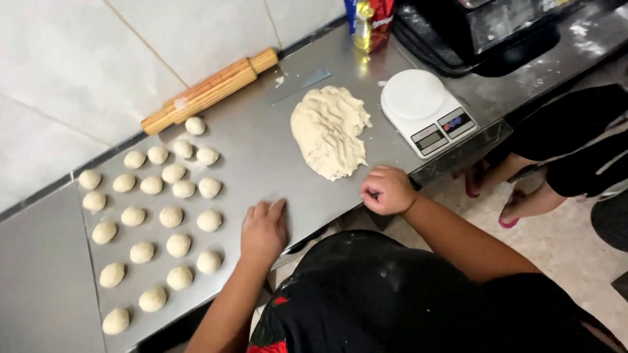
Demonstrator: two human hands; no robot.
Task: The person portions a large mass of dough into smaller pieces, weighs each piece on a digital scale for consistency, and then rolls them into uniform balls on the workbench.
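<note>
My left hand (263, 230) lies flat, palm down, on the steel table (261, 157), just right of the rows of dough balls (171, 216). Whether something is under the palm is hidden. My right hand (388, 190) is curled into a loose fist at the table's front edge, right below the big lump of dough (330, 131). Nothing shows between its fingers.
A wooden rolling pin (210, 90) lies along the tiled wall. A white kitchen scale (426, 111) stands right of the lump. A red and yellow packet (369, 23) is at the back, with a black appliance (484, 29) beside it. Another person's feet in sandals (517, 196) stand on the floor, right.
</note>
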